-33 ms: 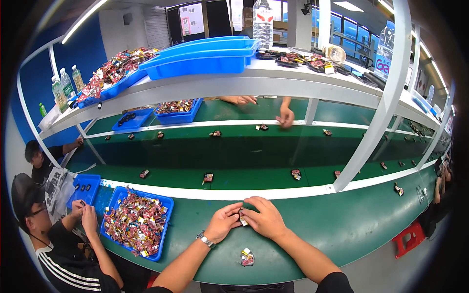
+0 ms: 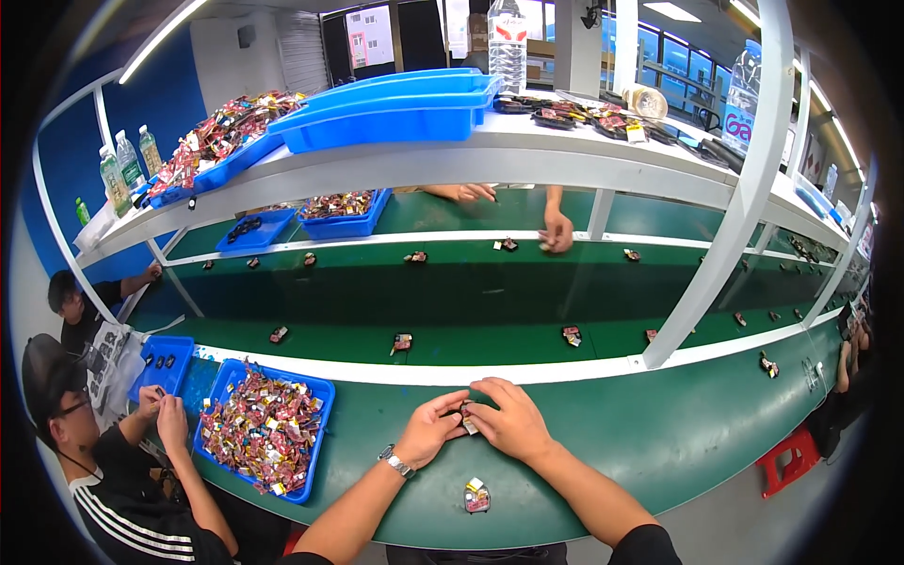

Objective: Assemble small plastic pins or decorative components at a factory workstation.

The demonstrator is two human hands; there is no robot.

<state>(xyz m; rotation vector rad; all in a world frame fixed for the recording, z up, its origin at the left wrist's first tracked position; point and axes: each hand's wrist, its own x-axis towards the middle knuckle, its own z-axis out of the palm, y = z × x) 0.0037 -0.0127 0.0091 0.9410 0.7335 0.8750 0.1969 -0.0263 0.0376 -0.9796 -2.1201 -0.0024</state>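
Note:
Both of my hands meet above the green work surface point(image 2: 584, 471), closed around a small dark-rimmed electronic part point(image 2: 469, 421) with a white and yellow piece on it. My left hand point(image 2: 426, 433), with a metal watch at the wrist, grips its left side. Over its right and upper side curl the fingers of my right hand point(image 2: 513, 424), hiding much of it. A similar small part point(image 2: 477, 499), dark-edged with red, white and yellow pieces, lies between my forearms near the front edge.
Left of my hands, a blue bin point(image 2: 327, 419) holds a heap of small red, white and yellow pieces point(image 2: 264, 428). A seated co-worker point(image 2: 104, 471) works beside it. Beyond a white rail, spaced parts point(image 2: 402, 342) lie on a green belt point(image 2: 490, 348). A white post point(image 2: 720, 235) and overhead shelf point(image 2: 565, 155) stand ahead.
Across the belt, a co-worker's hand has shifted slightly. The parts on the belt sit very slightly further right. My hands look unchanged.

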